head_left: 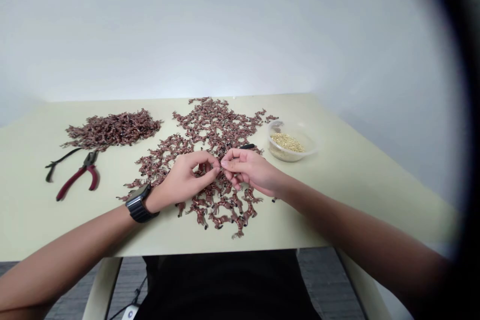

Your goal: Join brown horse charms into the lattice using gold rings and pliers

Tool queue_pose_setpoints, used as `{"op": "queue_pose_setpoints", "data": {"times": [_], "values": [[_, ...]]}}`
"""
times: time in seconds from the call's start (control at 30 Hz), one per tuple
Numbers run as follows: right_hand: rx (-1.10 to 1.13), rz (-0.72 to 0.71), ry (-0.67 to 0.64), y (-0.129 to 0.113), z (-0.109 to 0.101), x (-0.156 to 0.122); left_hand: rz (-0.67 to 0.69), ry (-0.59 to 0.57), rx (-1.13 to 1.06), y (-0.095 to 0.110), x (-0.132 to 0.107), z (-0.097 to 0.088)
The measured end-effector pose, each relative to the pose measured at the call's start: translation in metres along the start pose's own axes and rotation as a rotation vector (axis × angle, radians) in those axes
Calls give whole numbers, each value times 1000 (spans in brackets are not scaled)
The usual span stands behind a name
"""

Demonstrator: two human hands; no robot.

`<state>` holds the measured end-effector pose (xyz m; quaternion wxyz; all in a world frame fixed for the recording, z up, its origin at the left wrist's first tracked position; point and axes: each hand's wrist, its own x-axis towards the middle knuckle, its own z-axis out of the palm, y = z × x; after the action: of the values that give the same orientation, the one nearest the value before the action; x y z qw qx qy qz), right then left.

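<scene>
glossy brown animal figurines (213, 130) (thin-legged, dark-tipped) lie scattered beneath left hand (186, 175) and right hand (257, 170); on both, thumb and forefinger pinch closed, contents too small to tell.

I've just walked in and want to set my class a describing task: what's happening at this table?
A person works with both bare hands over a spread of brown animal figures. The left hand and right hand almost meet at the fingertips; anything pinched there is too small to make out. A denser pile of figures and red-handled pliers lie to the left, and a clear bowl of gold-coloured bits stands to the right.
</scene>
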<state>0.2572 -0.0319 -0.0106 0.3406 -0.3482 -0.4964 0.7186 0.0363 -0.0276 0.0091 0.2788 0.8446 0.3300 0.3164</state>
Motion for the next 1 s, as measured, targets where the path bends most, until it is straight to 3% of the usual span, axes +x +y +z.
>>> {"op": "queue_pose_setpoints", "data": {"times": [0.83, 1.0], "values": [[-105, -39, 51, 6, 0, 4, -167, -8, -113, -2, 0, 7], [-74, -39, 51, 6, -1, 4, -101, -10, -83, -2, 0, 7]]}}
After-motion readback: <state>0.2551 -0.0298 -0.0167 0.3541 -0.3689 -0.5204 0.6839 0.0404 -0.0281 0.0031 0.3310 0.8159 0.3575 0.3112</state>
